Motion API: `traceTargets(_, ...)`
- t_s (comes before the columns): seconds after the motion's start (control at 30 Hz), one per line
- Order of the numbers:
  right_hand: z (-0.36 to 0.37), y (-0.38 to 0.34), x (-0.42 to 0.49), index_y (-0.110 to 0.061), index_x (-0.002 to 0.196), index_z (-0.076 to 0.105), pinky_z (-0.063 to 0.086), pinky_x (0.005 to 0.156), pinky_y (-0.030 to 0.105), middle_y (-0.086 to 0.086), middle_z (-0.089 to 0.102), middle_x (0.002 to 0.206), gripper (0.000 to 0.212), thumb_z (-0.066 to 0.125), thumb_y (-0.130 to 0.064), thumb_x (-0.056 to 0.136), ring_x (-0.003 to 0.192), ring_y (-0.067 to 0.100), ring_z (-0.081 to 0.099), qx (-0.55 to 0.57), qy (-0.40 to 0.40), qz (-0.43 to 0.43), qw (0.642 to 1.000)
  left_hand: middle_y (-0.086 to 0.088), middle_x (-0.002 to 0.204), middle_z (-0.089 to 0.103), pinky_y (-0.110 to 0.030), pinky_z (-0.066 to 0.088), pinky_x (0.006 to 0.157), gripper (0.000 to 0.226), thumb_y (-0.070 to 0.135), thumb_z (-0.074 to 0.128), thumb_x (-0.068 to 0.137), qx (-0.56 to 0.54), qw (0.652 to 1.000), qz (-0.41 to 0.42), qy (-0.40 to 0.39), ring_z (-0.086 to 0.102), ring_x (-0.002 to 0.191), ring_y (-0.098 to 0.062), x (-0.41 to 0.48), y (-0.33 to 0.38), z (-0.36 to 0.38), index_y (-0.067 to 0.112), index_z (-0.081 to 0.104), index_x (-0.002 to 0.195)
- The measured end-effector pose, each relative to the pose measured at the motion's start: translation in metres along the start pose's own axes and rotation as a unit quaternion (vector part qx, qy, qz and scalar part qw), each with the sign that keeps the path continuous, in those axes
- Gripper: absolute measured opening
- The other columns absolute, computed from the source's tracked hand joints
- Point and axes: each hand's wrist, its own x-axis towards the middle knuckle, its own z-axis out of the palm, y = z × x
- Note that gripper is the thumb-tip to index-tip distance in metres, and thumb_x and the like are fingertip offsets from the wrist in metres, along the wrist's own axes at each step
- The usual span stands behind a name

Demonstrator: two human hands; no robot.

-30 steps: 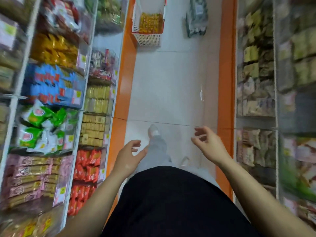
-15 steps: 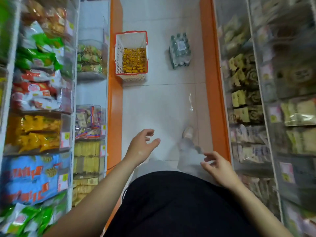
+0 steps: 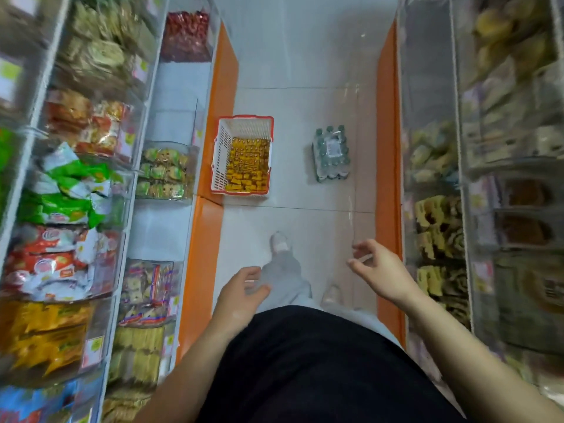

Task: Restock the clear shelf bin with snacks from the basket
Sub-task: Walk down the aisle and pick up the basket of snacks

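Walked up the aisle over the last second. Brought the white slatted plastic basket with the red rim from the far top edge of the view down to mid-frame, near ahead. Found it on the pale floor tiles, tucked against the orange shelf base on the left, with a shrink-wrapped pack of green-capped water bottles well apart to its right. Sat open side up, long axis running along the aisle, one short end toward the walker. Held rows of small yellow wrapped snacks across its bottom.

Carried nothing. Left hand loose, fingers lightly curled, empty. Right hand equally slack and empty, swung forward.

Judged the approach nearly done and no snack yet taken; called next for a stoop and a reach into the basket. Could not tell which clear acrylic shelf bin awaited filling, though noted that one, just beside the basket, looking bare.
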Motion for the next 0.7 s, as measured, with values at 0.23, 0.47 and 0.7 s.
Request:
traceTargets(0.23, -0.049, -0.052, 0.119, -0.021, 0.124, 0.059, 0.049, 0.075, 0.027, -0.009, 0.064, 0.104, 0.040, 0.069, -0.039, 0.089, 0.085, 0.005, 0.063, -0.003, 0.032, 0.047, 0.998, 0.008, 0.125, 0.065, -0.026, 0.048, 0.090, 0.042, 0.034, 0.074, 0.092, 0.029, 0.999, 0.029, -0.032, 0.062, 0.112, -0.013, 0.137, 0.106, -0.036, 0.026, 0.059, 0.131)
traceTargets(0.47, -0.119, -0.072, 0.183, -0.024, 0.120, 0.059, 0.047, 0.071, 0.021, -0.009, 0.065, 0.106, 0.034, 0.069, -0.036, 0.090, 0.083, 0.003, 0.065, 0.030, 0.025, 0.091, 0.995, 0.007, 0.121, 0.066, -0.023, 0.046, 0.085, 0.042, 0.036, 0.075, 0.092, 0.034, 0.995, 0.085, -0.045, 0.064, 0.109, -0.012, 0.242, 0.260, -0.047, 0.024, 0.060, 0.130)
traceTargets(0.7, -0.223, -0.066, 0.310, -0.025, 0.117, 0.058, 0.045, 0.071, 0.021, -0.009, 0.065, 0.106, 0.031, 0.069, -0.036, 0.090, 0.085, 0.002, 0.064, 0.026, 0.002, 0.086, 0.996, 0.007, 0.122, 0.065, -0.035, 0.056, 0.089, 0.038, 0.031, 0.073, 0.094, 0.008, 0.998, 0.060, -0.001, 0.062, 0.103, -0.004, 0.334, 0.380, -0.018, 0.025, 0.059, 0.129)
